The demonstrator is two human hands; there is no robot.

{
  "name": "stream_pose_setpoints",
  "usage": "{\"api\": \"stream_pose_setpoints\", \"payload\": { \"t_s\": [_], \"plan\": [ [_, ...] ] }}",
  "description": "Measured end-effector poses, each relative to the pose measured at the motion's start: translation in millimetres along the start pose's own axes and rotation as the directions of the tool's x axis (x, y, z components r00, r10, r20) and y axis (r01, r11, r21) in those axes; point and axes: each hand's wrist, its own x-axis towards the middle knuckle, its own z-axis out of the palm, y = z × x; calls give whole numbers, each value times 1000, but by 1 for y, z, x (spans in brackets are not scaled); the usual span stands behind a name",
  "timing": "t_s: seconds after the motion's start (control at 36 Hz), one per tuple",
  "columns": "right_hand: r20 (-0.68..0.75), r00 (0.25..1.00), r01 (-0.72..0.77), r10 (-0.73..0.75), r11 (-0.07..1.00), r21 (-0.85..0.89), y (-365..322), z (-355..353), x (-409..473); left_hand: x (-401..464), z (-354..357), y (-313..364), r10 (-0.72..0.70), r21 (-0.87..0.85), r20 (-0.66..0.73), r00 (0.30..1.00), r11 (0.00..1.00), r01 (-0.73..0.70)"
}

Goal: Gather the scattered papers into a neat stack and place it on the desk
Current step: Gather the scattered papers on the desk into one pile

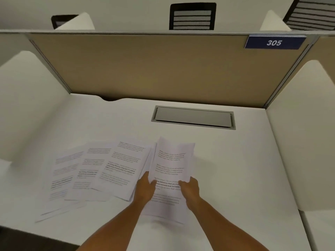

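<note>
Both my hands grip one printed sheet (pixel 171 165), raised off the white desk (pixel 235 160) with its far end curling up. My left hand (pixel 145 189) pinches the sheet's left edge, thumb on top; my right hand (pixel 189 189) pinches the right edge likewise. The fingers beneath are hidden.

The remaining papers (pixel 94 171) lie fanned and overlapping directly to the left of the held sheet, long axes running away from me and leaning slightly right. My left hand is nearer, just beside the closest sheet's right edge.

A blue plate (pixel 274 42) on the partition reads "305". Print on the papers is too blurred to read.
</note>
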Motion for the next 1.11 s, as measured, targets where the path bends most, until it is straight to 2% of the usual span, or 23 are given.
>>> {"api": "stream_pose_setpoints", "payload": {
  "t_s": [0.11, 0.22, 0.31, 0.33, 0.44, 0.56, 0.69, 0.81, 0.94, 1.11],
  "plan": [
    [-27, 999, 35, -40, 989, -144, 5, 18, 3, 11, 2, -10, 5, 77, 48, 999, 997, -8],
    [-118, 993, -27, -7, 960, -278, 13, 38, 9, 25, 4, -24, 31, 228, 92, 995, 972, -51],
    [-265, 964, -160, 15, 831, -533, 18, 47, 18, 32, 3, -33, 83, 392, 91, 992, 913, -112],
    [-302, 953, -206, 32, 797, -567, 19, 50, 20, 34, 3, -35, 92, 419, 93, 991, 900, -123],
    [-393, 914, -303, 96, 806, -508, 18, 60, 21, 40, 3, -44, 91, 456, 119, 989, 880, -136],
    [-404, 897, -370, 181, 807, -460, 22, 63, 26, 45, 3, -49, 90, 523, 80, 993, 844, -118],
    [-411, 890, -389, 199, 802, -453, 19, 69, 29, 44, 4, -54, 111, 576, 52, 992, 808, -121],
    [-395, 890, -390, 230, 833, -393, 16, 72, 29, 46, 3, -54, 96, 524, 48, 994, 845, -107],
    [-352, 918, -314, 184, 879, -359, 15, 74, 30, 55, -3, -48, 41, 434, 39, 998, 899, -54],
    [-365, 915, -283, 173, 919, -273, 8, 75, 30, 61, -11, -48, 24, 339, 57, 998, 940, -42]
  ]
}}
